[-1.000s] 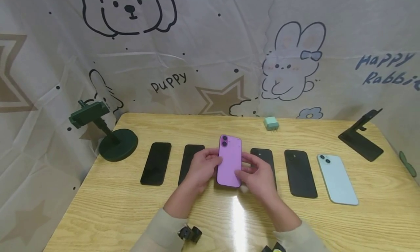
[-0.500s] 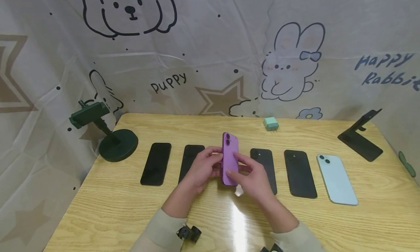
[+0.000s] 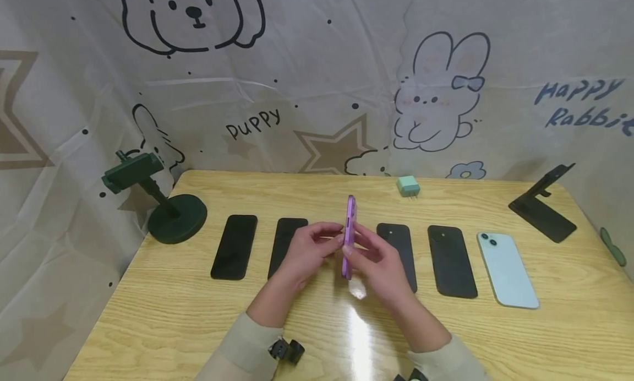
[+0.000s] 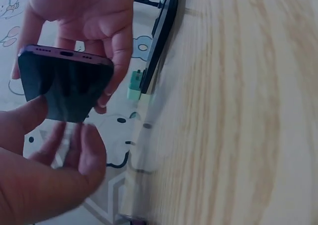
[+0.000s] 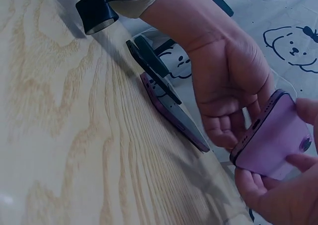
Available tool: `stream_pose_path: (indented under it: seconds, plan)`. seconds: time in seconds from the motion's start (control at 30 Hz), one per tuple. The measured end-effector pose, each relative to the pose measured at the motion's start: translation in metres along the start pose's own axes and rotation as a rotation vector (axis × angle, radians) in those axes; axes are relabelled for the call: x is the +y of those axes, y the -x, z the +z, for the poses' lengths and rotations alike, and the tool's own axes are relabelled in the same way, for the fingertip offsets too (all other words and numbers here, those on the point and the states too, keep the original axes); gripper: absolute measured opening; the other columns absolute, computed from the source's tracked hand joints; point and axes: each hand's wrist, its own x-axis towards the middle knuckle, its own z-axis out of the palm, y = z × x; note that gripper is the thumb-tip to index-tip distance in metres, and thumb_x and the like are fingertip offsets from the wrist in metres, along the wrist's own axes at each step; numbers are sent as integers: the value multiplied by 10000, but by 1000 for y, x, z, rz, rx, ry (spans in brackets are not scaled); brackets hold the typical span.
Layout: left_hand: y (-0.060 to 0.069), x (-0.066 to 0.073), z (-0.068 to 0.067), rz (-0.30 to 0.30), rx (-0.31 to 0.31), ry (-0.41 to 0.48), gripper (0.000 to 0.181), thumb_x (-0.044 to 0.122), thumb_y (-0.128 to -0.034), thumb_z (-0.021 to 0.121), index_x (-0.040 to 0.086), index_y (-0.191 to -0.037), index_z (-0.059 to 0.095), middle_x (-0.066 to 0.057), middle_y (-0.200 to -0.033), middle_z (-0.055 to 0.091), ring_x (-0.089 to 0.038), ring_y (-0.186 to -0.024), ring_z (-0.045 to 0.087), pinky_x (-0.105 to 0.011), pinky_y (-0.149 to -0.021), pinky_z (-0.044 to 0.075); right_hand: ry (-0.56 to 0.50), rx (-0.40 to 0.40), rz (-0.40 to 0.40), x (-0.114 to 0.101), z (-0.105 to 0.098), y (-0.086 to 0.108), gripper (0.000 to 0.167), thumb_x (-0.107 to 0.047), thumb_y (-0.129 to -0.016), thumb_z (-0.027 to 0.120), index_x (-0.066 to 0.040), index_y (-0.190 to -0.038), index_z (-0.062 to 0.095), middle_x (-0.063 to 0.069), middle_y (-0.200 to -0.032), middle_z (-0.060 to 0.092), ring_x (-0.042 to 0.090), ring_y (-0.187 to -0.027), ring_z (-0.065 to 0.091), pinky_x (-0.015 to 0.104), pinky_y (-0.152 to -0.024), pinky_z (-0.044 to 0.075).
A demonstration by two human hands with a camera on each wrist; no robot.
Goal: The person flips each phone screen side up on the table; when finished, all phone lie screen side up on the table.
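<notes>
Wood-grain tabletop (image 3: 163, 315) beneath purple smartphone (image 3: 349, 238); right hand (image 3: 383, 265) pinches smartphone; left hand (image 3: 307, 254) at smartphone's screen (image 4: 72, 83), whether gripping hard to tell.

The head view looks forward and down from above the near side of the desk (image 3: 148, 315), farthest off, reaching the patterned cloth (image 3: 307, 67) behind. The left wrist view sits low and close, rolled so the desk fills its right side, facing the dark screen (image 4: 67, 86) of the purple phone (image 3: 349, 232). The right wrist view, also close, has the desk on its left and faces the phone's lilac back (image 5: 271, 135). All 3 share the phone and 2 hands (image 3: 306, 253); head and left wrist share the mint charger (image 3: 408, 186).
</notes>
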Motion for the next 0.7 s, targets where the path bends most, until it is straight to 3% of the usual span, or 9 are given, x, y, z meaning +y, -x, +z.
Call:
stream_pose_path:
  seconds: [0.17,0.37,0.5,0.7]
  plan:
    - [-1,-2,2,-51,62,-77,484,183,-868,806,4,-1284,637,-74,-1092,670,-213,-945,650,-388,-765,529,-147,-42,-21,-1,-1,2,533,-120,-993,634,-117,-1501,472,208,-1477,453,305,-1220,570,467,-924,503]
    - [-4,-3,7,-79,115,-18,430,177,-876,799,6,-1241,650,-109,-1060,673,-221,-903,664,-394,-787,551,-297,-55,-12,-4,0,3,508,-106,-1035,545,-84,-1526,419,175,-1486,456,278,-1256,540,497,-936,488]
    - [-3,-3,8,-97,142,-8,390,175,-872,802,13,-1200,670,-119,-1032,667,-215,-872,650,-365,-783,552,-306,-21,7,-7,-1,3,448,-110,-1046,526,-115,-1492,488,119,-1447,514,294,-1232,553,494,-880,524]
    - [-1,-1,6,-94,183,11,371,87,-871,784,6,-1210,657,-122,-1011,651,-210,-888,616,-282,-739,521,-201,72,12,-9,-3,0,422,-2,-998,577,-59,-1415,554,216,-1291,517,296,-1062,650,477,-790,565]
